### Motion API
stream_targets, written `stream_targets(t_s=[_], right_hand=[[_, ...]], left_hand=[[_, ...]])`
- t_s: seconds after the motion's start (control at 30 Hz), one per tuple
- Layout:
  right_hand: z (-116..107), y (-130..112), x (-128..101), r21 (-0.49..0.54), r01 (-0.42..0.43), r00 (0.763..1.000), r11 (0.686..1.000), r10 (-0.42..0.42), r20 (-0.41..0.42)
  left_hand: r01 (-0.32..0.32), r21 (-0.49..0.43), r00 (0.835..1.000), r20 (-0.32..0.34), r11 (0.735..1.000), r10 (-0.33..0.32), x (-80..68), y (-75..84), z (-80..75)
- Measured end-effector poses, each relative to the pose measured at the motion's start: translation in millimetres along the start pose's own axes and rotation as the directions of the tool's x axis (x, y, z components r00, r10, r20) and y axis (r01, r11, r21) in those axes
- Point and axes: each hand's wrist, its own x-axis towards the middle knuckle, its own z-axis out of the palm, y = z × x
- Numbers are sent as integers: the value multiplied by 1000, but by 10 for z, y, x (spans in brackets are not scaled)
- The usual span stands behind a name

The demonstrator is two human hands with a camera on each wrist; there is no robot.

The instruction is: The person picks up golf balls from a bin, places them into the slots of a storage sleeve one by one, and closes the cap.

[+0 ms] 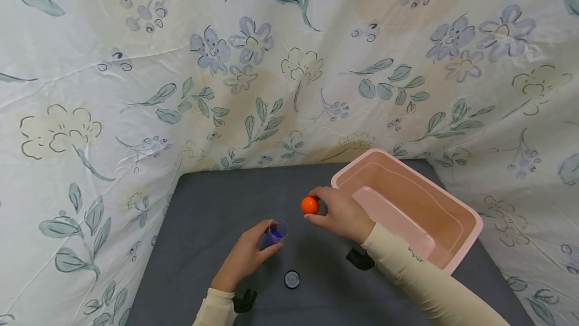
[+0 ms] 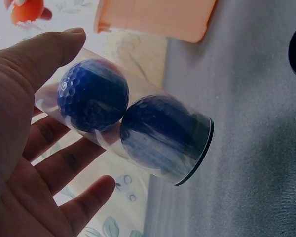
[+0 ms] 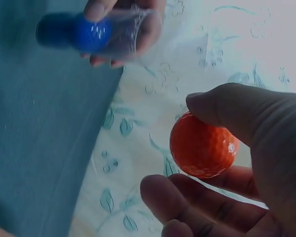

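My left hand (image 1: 246, 254) grips a clear plastic tube (image 2: 108, 140) between thumb and fingers. Two blue golf balls (image 2: 92, 95) sit in line inside it, down toward its dark base, and the tube's open rim shows in the right wrist view. An orange golf ball (image 3: 203, 146) is pinched in my right hand (image 1: 341, 211), up and to the right of the tube's mouth in the head view. A round dark-rimmed cap (image 1: 291, 280) lies on the table between the two forearms.
A pink plastic bin (image 1: 407, 173) stands at the right of the dark grey table (image 1: 217, 190), partly behind my right forearm. Floral cloth (image 1: 253, 90) hangs around the back and sides of the table.
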Motion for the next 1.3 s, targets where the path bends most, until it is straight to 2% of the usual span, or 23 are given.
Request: stream_targets(t_s=[0.17,0.4,0.57,0.8,1.0,1.17,1.3], right_hand=[[149,-79,16,5,32,999,999,-32,-14],[340,-127,22,108,75,997,991,-74,-18],[443,-161,25,141,90,996,986,-87,-27],[589,-188,30,188,85,996,978,-83,-17],[663,-198,43,214,85,996,973,-88,3],[694,-216,53,221,101,994,970,-108,17],[683,-217,39,239,76,996,968,-86,32]], left_hand=[[5,-6,1000,7,1000,-5,-3,9,-5],[22,-21,1000,7,1000,-22,-16,30,-14],[6,-38,1000,7,999,-6,-21,17,-17],[0,-16,1000,-13,1000,0,-20,9,-10],[-9,-45,1000,-27,999,8,-40,-2,-2],[-11,-22,999,-47,1000,10,-36,12,-12],[-20,-43,998,-59,999,17,-29,17,-21]])
